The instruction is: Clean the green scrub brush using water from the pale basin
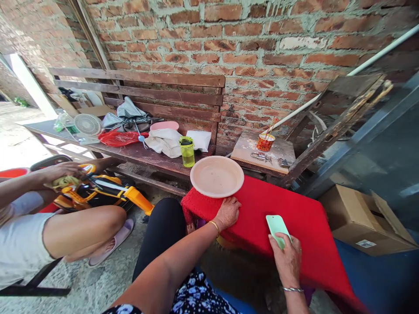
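Toward the lower right of the frame, one pale green flat piece [276, 224] is sitting in the right hand [288, 254], whose grip is pinching its near end over the red tabletop [291, 198]. Below centre, the left hand [228, 213] is resting on the tabletop's edge, just below one pinkish basin [217, 175]; whether its grip is holding anything cannot be told. Just left of mid-frame, one yellow-green bottle [187, 153] is standing; farther right, one cup [265, 144] is bearing several sticks [271, 125] near two metal locks [283, 162]. Far right, one cardboard box [356, 218] is sitting; at left, one other person [81, 229] is touching one yellow-and-black object [104, 192].
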`<control>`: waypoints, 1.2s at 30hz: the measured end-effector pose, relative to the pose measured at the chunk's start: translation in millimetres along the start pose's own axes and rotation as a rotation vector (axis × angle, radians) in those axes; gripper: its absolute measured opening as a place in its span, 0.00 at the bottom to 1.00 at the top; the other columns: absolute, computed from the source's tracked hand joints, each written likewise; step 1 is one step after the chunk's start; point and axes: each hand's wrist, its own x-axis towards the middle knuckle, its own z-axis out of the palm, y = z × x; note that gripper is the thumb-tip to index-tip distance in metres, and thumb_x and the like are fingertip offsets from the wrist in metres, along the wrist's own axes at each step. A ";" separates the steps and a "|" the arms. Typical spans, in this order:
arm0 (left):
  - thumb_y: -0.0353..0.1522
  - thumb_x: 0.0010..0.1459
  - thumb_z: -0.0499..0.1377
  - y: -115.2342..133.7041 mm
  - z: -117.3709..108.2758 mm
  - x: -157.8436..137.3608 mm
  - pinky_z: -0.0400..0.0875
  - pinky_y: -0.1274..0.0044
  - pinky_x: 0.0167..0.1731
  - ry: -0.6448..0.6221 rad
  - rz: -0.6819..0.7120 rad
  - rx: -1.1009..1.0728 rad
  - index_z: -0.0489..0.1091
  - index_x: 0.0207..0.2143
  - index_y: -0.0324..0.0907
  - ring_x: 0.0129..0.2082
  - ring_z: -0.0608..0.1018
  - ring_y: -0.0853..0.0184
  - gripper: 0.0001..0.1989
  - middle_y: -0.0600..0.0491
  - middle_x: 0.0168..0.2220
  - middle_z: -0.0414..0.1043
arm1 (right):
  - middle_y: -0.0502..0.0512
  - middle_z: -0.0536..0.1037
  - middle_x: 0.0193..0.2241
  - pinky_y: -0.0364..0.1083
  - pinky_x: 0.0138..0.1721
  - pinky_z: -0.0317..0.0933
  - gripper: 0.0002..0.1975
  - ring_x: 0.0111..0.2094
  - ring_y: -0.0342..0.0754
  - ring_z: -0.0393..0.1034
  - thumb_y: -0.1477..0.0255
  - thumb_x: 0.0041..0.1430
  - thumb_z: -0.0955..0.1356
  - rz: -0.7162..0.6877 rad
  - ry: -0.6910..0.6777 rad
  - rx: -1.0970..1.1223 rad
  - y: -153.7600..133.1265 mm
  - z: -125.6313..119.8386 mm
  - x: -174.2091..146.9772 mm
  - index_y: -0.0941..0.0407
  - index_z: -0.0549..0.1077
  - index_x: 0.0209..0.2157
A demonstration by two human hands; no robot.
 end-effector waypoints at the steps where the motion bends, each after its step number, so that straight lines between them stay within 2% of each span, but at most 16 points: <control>1: 0.27 0.64 0.52 0.2 -0.3 -0.1 0.63 0.66 0.54 -0.002 -0.002 -0.001 0.72 0.47 0.43 0.50 0.70 0.59 0.13 0.47 0.48 0.70 | 0.59 0.70 0.35 0.55 0.46 0.60 0.37 0.43 0.58 0.65 0.35 0.56 0.58 -0.001 0.002 -0.004 0.4 0.3 -0.2 0.53 0.77 0.34; 19: 0.27 0.63 0.53 -2.1 5.9 -1.7 0.64 0.66 0.54 0.016 0.015 0.008 0.72 0.48 0.43 0.50 0.70 0.59 0.13 0.48 0.48 0.69 | 0.59 0.70 0.34 0.54 0.44 0.59 0.35 0.40 0.58 0.64 0.37 0.57 0.58 -0.018 0.039 -0.016 -3.2 -0.3 2.9 0.54 0.77 0.34; 30: 0.28 0.64 0.53 -2.1 6.4 -1.8 0.62 0.66 0.55 0.023 0.038 -0.009 0.72 0.47 0.43 0.49 0.70 0.59 0.12 0.48 0.46 0.69 | 0.62 0.72 0.34 0.54 0.43 0.59 0.34 0.40 0.59 0.65 0.39 0.59 0.59 -0.043 0.054 -0.111 -3.4 -2.0 0.4 0.55 0.77 0.34; 34: 0.29 0.64 0.54 -2.6 6.8 -1.3 0.62 0.66 0.56 0.036 0.049 -0.028 0.72 0.46 0.44 0.50 0.70 0.59 0.11 0.48 0.47 0.69 | 0.62 0.73 0.33 0.55 0.43 0.59 0.32 0.39 0.59 0.64 0.41 0.59 0.60 -0.062 0.027 -0.095 2.7 -2.0 3.2 0.55 0.77 0.34; 36: 0.29 0.64 0.54 -2.9 7.0 -1.3 0.62 0.65 0.56 0.040 0.055 -0.039 0.72 0.47 0.44 0.50 0.70 0.59 0.12 0.48 0.47 0.69 | 0.62 0.73 0.32 0.55 0.42 0.59 0.31 0.39 0.59 0.64 0.41 0.58 0.60 -0.022 0.017 -0.099 11.5 -7.1 6.5 0.54 0.76 0.34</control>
